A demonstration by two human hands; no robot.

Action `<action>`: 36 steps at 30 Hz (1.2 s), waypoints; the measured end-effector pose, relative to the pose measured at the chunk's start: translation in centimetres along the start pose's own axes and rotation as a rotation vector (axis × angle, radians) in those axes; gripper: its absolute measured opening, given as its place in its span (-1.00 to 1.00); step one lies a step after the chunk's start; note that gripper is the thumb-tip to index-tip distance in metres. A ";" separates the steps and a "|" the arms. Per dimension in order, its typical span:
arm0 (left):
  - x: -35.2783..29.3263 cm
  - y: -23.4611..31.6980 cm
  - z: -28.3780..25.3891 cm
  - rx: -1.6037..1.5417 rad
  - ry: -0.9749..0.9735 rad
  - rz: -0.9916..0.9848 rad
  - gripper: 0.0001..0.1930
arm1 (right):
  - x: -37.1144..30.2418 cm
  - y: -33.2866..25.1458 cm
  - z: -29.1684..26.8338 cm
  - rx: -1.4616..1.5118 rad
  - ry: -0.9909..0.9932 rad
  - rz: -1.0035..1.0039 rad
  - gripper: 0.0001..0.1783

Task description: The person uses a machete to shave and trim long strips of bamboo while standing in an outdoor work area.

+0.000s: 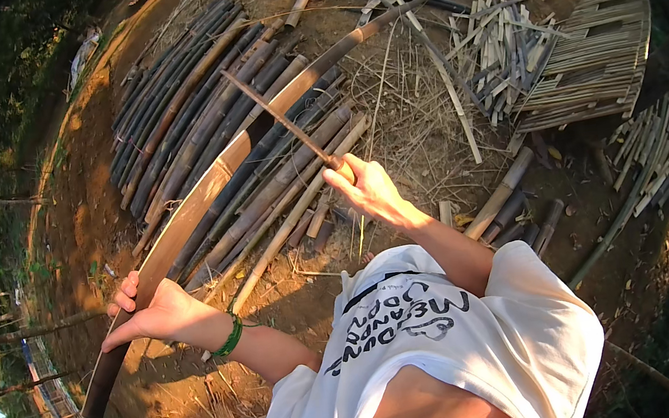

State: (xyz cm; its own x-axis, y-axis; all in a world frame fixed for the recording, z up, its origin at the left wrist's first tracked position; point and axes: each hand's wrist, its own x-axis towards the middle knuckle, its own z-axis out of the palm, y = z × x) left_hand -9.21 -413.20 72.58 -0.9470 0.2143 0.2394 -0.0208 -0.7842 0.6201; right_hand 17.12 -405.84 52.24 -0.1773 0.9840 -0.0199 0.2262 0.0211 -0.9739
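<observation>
My left hand (168, 311) is closed round the near end of a long split bamboo pole (200, 195). The pole slants up and away to the right, its pale cut face showing along the near half and its browner length reaching far beyond. In my right hand (374, 195) is the wooden handle of a machete (281, 121), fingers wrapped about it. The long, narrow, dark blade points away and to the left, its tip close to the pole in the picture. I cannot tell whether blade and pole touch.
Dark bamboo poles (204, 99) lie stacked on the ground below the held piece. Further right are a heap of pale bamboo strips (501, 57) and a slatted bamboo panel (588, 62). Short bamboo lengths (508, 195) lie near my right elbow, and more strips (647, 152) at the far right.
</observation>
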 end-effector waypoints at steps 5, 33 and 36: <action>-0.2 -0.6 -1.0 -0.134 -0.197 -0.054 -0.30 | -2.3 -5.5 -0.1 -0.299 -0.075 -0.444 -0.45; -0.6 4.5 -3.3 -0.112 -0.249 -0.005 -0.33 | -1.2 0.1 -5.8 -0.594 0.074 -0.322 -0.46; 1.5 10.6 -6.3 -0.131 -0.290 0.059 -0.34 | 5.9 9.7 -9.9 -0.625 0.303 -0.116 -0.43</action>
State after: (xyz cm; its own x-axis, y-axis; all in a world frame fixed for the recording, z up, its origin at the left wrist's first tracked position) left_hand -12.85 -424.88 74.77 -0.8174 0.3082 0.4866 -0.0273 -0.8646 0.5017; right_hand 27.75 -398.07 44.95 0.0207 0.9734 0.2282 0.7459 0.1370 -0.6519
